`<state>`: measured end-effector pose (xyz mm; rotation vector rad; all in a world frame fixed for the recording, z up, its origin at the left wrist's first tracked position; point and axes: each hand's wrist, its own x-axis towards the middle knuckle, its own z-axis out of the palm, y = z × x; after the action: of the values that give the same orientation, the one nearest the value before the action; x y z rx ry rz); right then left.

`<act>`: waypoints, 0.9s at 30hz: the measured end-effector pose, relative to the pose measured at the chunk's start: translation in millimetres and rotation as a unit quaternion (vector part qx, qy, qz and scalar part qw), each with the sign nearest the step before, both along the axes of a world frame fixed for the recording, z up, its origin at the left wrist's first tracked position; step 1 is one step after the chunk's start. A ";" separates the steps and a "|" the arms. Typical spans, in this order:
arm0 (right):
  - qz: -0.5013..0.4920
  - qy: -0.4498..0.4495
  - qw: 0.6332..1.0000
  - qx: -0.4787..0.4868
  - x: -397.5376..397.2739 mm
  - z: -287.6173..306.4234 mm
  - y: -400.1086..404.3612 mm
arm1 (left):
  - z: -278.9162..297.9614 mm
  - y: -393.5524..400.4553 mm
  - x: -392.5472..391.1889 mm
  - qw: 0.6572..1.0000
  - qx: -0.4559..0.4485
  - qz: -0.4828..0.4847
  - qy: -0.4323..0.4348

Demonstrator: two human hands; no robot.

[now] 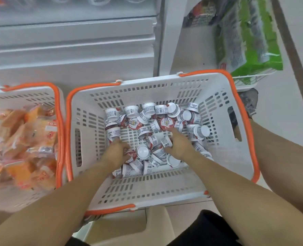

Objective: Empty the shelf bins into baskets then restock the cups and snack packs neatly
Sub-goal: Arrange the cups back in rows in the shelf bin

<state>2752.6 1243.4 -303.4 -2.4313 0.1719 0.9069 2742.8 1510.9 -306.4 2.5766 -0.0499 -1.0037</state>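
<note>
A white basket with orange handles (166,190) sits in front of me and holds several small white cups with red lids (143,112). Both hands reach down into it. My left hand (116,150) curls its fingers round a red-lidded cup (131,155) near the basket's front left. My right hand (178,143) lies among the cups in the middle, fingers bent over one or two cups (165,142). A second white basket (31,95) on the left holds several orange snack packs (23,139).
White shelf fronts (71,41) run across the top. Green packs (248,38) hang on a rack at the upper right, above a white wire tray (248,80). A pale stool (126,226) stands under the basket. A shoe (250,102) shows at the right.
</note>
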 end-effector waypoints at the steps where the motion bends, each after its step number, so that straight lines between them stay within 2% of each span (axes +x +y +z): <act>1: 0.007 0.002 1.000 -0.001 1.7 1.5 2.4 | 0.6 0.8 -0.5 1.000 -0.006 -0.003 -0.005; 5: 0.004 0.013 1.000 0.023 4.7 7.7 7.3 | 4.7 -0.6 -1.2 1.000 -0.010 0.023 -0.009; 9: -0.010 0.039 0.997 0.060 7.2 11.7 13.0 | 13.9 -7.1 1.7 0.988 -0.081 0.124 -0.032; 12: -0.013 0.068 0.995 0.074 5.7 5.5 22.1 | 18.7 -14.6 6.8 0.975 -0.136 0.172 0.022; 17: -0.011 0.059 0.996 0.062 -0.9 -0.9 31.1 | 9.1 -19.8 4.8 0.969 -0.154 0.165 0.105; 20: 0.030 0.082 0.995 0.043 -0.6 -1.9 24.3 | -2.6 -22.7 -1.1 0.962 -0.158 0.176 0.138; 24: 0.115 0.108 0.987 0.027 -4.6 -5.7 26.7 | -8.4 -29.0 -5.3 0.962 -0.147 0.186 0.136; 27: 0.158 0.091 0.983 0.008 -6.4 -5.2 32.5 | -7.3 -34.0 -4.6 0.961 -0.148 0.184 0.141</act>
<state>2746.2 1276.0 -308.6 -2.3983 -0.1613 1.2648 2738.2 1476.9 -313.7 2.0527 0.3190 -1.1073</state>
